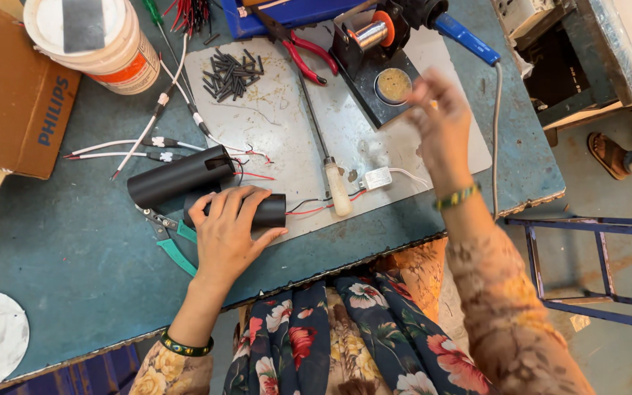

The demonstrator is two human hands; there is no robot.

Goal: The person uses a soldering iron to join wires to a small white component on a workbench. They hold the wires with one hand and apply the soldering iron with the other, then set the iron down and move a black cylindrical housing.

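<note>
Blue workbench [74, 249] | left hand [227, 230] gripping black tube [266, 211] | right hand [440, 121] raised, fingers loosely pinched, blurred

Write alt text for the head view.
A person's left hand rests on a short black tube on a blue-green workbench, while the right hand is raised near a soldering stand. Wires, pliers and a second black tube lie around.
</note>
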